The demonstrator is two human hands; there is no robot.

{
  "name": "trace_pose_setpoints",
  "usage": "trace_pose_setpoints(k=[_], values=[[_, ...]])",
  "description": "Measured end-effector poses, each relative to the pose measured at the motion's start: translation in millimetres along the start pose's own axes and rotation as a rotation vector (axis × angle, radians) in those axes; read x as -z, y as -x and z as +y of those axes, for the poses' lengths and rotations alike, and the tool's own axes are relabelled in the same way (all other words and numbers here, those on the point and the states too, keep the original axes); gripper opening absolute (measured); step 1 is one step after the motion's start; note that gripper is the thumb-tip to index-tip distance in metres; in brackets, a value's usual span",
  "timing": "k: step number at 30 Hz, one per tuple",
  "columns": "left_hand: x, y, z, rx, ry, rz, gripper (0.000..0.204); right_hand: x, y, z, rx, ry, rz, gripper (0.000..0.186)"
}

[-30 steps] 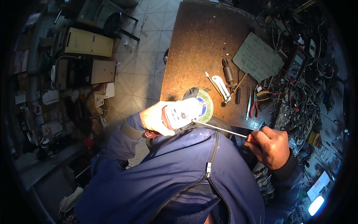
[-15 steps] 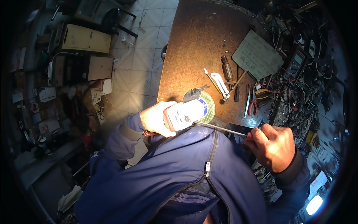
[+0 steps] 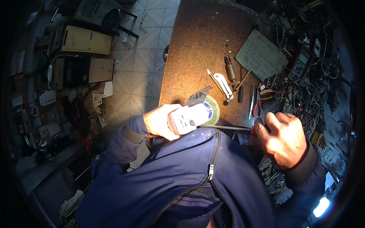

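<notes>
The left hand [image 3: 161,121] was wrapped round a grinder [image 3: 185,119] at the worktop's [image 3: 190,49] near edge, green disc [image 3: 215,109] still fitted, while the right hand's [image 3: 284,141] curled fingers gripped a screwdriver [image 3: 228,127] pointing at it, contact unclear, nothing apparently detached yet.

Rows of dark, faint characters run across a grey-green board [image 3: 262,55] on the R side of the brown table [image 3: 190,45], larger in the lower rows, as seen from where I stand. A blue label [image 3: 207,110] w/ pale marks, too sm. to read, shows on the green mesh disc [image 3: 215,110]. Display of the dark multimeter [image 3: 303,59], upper R: illegible, approx. grey.
</notes>
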State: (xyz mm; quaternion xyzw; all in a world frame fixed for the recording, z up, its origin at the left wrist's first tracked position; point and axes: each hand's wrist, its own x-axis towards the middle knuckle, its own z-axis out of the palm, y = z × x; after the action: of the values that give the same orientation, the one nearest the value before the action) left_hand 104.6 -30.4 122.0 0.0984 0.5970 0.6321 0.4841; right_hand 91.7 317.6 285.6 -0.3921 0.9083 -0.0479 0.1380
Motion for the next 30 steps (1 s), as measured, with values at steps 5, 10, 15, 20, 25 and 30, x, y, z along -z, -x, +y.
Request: trace_pose_setpoints(k=[5, 10, 15, 20, 25, 30], values=[[-4.0, 2.5, -9.7, 0.068, -0.009, 0.003, 0.05, -18.0, -6.2, 15.8, 0.21, 0.11, 0.02, 0.016], [-6.2, 3.0, -18.9, 0.008, -0.26, 0.083, 0.051, -45.2, 4.3, 14.0, 0.247, 0.132, 0.113, 0.016], [-7.3, 4.6, -9.0, 0.077, -0.415, 0.074, 0.057, -53.0, 10.8, 10.3, 0.209, 0.122, 0.032, 0.017], [-9.4, 8.5, -10.2, 0.022, -0.545, 0.085, 0.062, -57.9, 19.7, 9.7, 0.113, -0.137, -0.11, 0.017], [3.8, 1.2, -14.9, 0.068, -0.222, 0.012, 0.058, -43.2, 9.2, 9.8, 0.114, 0.004, 0.074, 0.016], [31.1, 9.6, -3.2, 0.024, 0.05, 0.083, 0.067, -50.4, 35.4, 47.1, -0.365, -0.219, 0.21, 0.018]])
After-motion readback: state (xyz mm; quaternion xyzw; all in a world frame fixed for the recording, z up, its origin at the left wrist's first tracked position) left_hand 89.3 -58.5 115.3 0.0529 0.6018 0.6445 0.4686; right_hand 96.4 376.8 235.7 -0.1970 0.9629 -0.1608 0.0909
